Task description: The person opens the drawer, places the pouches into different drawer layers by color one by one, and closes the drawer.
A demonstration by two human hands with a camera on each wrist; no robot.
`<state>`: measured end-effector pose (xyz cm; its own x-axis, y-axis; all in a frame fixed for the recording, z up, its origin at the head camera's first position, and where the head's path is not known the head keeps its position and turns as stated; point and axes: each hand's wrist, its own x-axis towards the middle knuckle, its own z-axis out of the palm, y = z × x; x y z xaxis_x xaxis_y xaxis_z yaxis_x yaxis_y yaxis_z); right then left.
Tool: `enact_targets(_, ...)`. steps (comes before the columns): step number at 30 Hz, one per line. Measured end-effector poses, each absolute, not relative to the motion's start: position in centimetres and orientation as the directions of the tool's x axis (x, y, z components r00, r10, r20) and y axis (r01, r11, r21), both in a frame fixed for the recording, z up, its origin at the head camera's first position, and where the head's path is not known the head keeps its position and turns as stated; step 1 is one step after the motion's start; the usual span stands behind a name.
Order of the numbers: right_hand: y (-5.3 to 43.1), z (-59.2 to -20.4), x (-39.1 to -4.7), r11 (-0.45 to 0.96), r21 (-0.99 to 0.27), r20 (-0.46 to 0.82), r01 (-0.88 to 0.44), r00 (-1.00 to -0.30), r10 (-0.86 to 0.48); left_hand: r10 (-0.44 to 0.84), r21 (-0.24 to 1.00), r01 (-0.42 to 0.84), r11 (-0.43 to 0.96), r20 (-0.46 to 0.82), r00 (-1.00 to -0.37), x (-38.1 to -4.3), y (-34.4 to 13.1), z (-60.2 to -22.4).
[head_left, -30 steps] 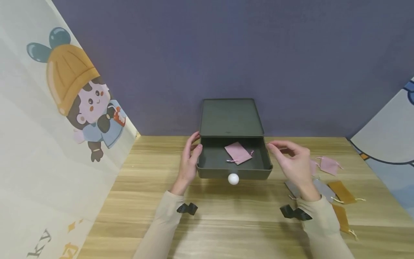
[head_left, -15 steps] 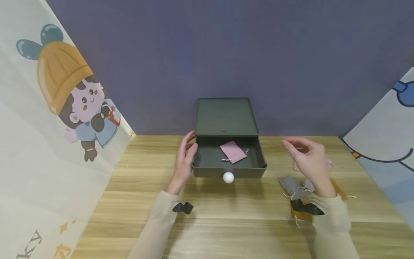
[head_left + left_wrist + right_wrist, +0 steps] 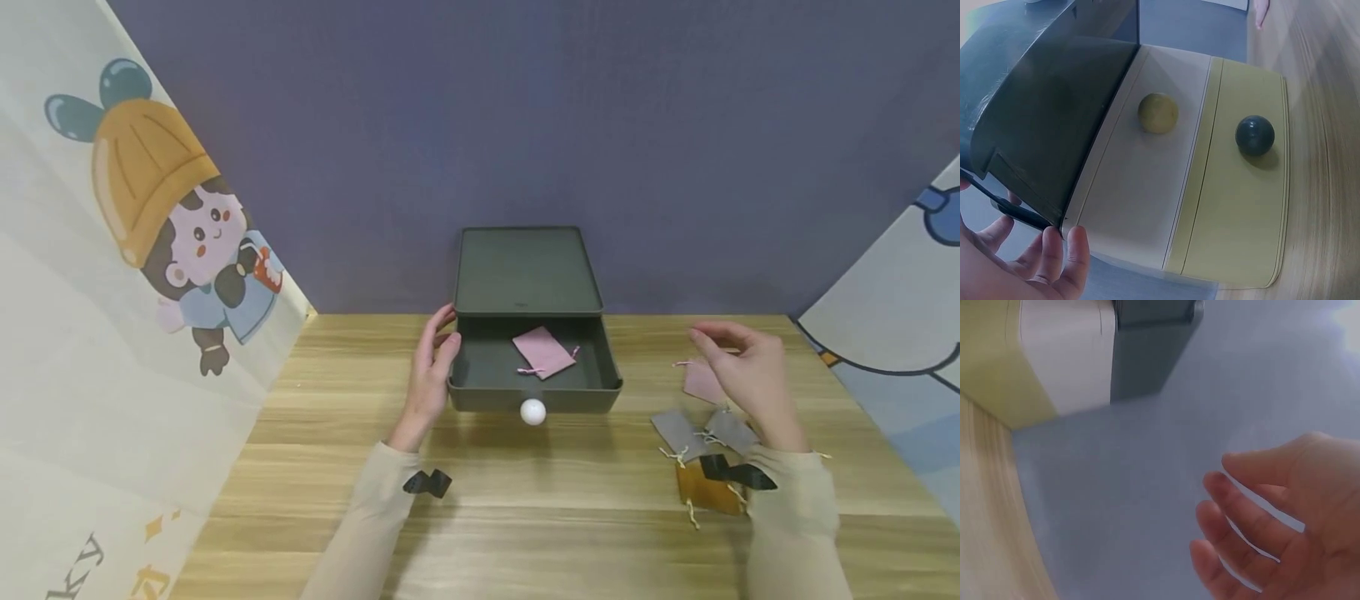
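Note:
A pink drawstring pouch (image 3: 543, 352) lies in the pulled-out dark drawer (image 3: 536, 402), which has a white round knob (image 3: 533, 412). My left hand (image 3: 431, 371) rests at the left side of the drawer cabinet, thumb at the drawer's wall. In the left wrist view its fingertips (image 3: 1077, 240) are right at the cabinet's side edge, lightly bent. My right hand (image 3: 750, 375) hovers over the table right of the cabinet, thumb and fingers loosely bent. The right wrist view shows a gap between its thumb and fingers, with nothing held.
Under my right hand lie another pink pouch (image 3: 703, 381), two grey pouches (image 3: 678, 433) and an orange pouch (image 3: 701, 490). Below the dark drawer, a white drawer (image 3: 1141, 169) with a yellow knob (image 3: 1158, 113) and a yellow-green drawer (image 3: 1235, 206) with a dark knob (image 3: 1255, 135) are closed.
My right hand has moved right, away from the drawer's right edge to above the pouches. The left hand and the pink pouch in the drawer have stayed put.

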<state>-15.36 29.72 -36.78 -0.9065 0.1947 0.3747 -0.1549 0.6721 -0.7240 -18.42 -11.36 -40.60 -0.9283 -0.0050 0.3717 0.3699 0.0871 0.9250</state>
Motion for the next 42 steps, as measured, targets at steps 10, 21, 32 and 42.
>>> enact_targets(10, 33.5, -37.6, -15.3, 0.734, -0.679, 0.158, 0.025, -0.971, 0.179, -0.014, 0.926, 0.366, 0.094, 0.368, -0.93, -18.2, -11.3, -40.4)
enact_targets(21, 35.4, -40.5, -16.6, 0.736, -0.672, -0.006, 0.08, -0.995, 0.103, -0.018, 0.933, 0.349, 0.083, 0.352, -0.936, -18.1, -11.3, -40.6)
enact_targets(32, 36.8, -42.7, -17.7, 0.731, -0.66, -0.118, 0.177, -0.984, 0.131, -0.022, 0.929, 0.361, 0.085, 0.364, -0.931, -18.0, -11.4, -40.4)
enact_targets(42, 37.9, -44.4, -18.0, 0.72, -0.652, -0.221, 0.24, -0.968, 0.122, -0.018, 0.93, 0.357, 0.088, 0.36, -0.933, -18.0, -11.4, -40.4)
